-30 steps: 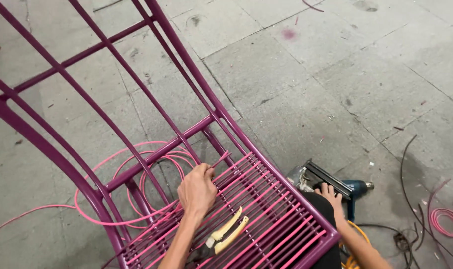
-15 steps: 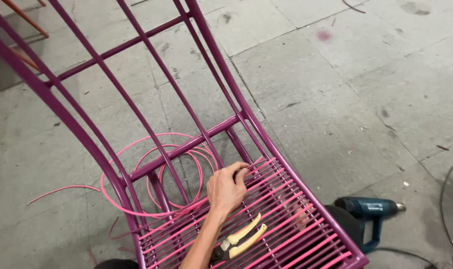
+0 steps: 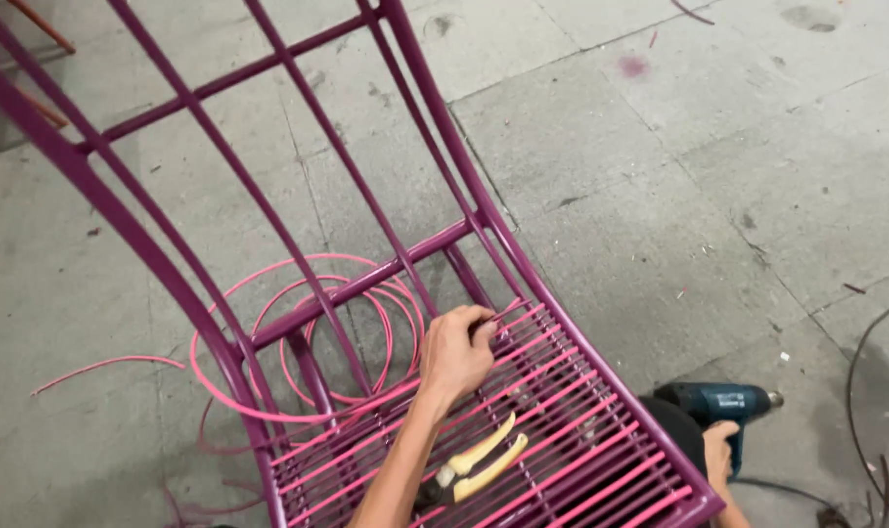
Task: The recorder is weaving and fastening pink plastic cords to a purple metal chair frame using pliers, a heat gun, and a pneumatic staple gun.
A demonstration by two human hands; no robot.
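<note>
The left hand (image 3: 456, 354) is pinching a glossy pink plastic cord (image 3: 508, 315) between closed fingertips at the back of the purple tubular metal chair frame (image 3: 268, 220), whose seat is strung with taut parallel strands. The right hand (image 3: 720, 452) is curling around a teal heat gun (image 3: 723, 403) lying on the rough concrete floor (image 3: 679, 176). Yellow-handled pliers (image 3: 476, 464) are resting on the seat.

The chair frame (image 3: 298, 225) runs off the top, left and bottom edges, so its legs and back top are unseen. The pliers (image 3: 479, 462) have their jaws hidden behind the forearm. The right hand (image 3: 718, 452) is cut by the bottom edge, its grip on the blue power tool (image 3: 723, 403) unclear.
</note>
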